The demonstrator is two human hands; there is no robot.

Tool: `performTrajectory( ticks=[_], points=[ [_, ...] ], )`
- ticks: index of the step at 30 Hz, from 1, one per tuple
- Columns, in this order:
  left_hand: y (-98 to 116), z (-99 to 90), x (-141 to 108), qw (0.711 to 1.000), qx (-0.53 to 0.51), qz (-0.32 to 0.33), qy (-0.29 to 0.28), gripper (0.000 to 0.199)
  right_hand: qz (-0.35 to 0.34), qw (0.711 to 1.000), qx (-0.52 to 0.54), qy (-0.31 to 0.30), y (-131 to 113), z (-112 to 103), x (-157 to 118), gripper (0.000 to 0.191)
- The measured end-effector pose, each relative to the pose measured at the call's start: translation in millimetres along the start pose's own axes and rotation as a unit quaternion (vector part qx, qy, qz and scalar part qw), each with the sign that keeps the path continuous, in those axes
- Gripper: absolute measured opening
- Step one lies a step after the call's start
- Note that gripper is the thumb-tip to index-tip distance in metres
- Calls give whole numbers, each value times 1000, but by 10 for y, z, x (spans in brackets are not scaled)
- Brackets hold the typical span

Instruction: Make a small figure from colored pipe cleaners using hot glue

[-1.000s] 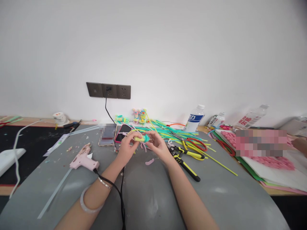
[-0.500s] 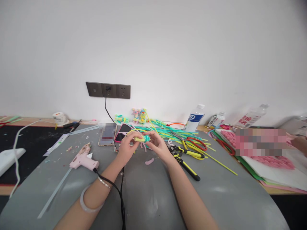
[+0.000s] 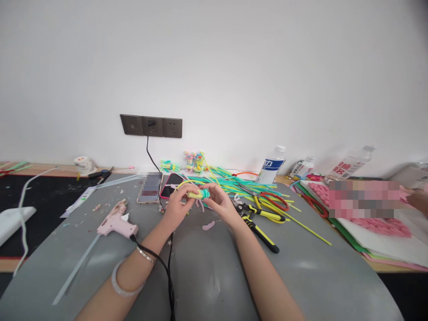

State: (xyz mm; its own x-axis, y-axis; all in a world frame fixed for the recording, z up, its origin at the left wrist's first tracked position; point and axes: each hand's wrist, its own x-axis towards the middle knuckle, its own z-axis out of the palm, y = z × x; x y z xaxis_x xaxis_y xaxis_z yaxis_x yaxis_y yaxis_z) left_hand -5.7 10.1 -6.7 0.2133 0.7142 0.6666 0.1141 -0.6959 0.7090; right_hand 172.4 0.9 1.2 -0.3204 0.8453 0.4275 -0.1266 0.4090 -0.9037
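Note:
Between my two hands, above the grey table, is a small yellow and teal pipe-cleaner figure (image 3: pixel 199 194). My left hand (image 3: pixel 179 201) pinches its yellow end. At the teal end, the fingers of my right hand (image 3: pixel 220 201) close on the coiled part. My fingers hide some of the figure. Behind it lies a spread of teal and yellow pipe cleaners (image 3: pixel 230 180). A short lilac piece (image 3: pixel 208 226) rests on the table just below my hands. Yellow-and-black pliers (image 3: pixel 259 223) and red-handled scissors (image 3: pixel 274 200) are right of my right hand.
A pink glue gun (image 3: pixel 117 224) with a black cord lies at the left. Phones (image 3: pixel 150 187) and finished small figures (image 3: pixel 194 162) are at the back. A bottle (image 3: pixel 271 165) stands near the wall. At far right, another person's hand (image 3: pixel 419 200) is near pink braided material (image 3: pixel 384 226).
Both my hands keep nearly the same place and hold on the figure. The other person's hand at far right has shifted slightly.

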Motion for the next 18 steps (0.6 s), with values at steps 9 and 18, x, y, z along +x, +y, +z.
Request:
performTrajectory(
  ticks=[9,18],
  points=[
    [8,0,8,1000,-9,19,4,9,-6,1000,23,-5,2,-4,8,30],
    [-27,-2,-1,999,-4,34,-3,9,-4,999,35,-14,11,-13,6,28]
  ],
)
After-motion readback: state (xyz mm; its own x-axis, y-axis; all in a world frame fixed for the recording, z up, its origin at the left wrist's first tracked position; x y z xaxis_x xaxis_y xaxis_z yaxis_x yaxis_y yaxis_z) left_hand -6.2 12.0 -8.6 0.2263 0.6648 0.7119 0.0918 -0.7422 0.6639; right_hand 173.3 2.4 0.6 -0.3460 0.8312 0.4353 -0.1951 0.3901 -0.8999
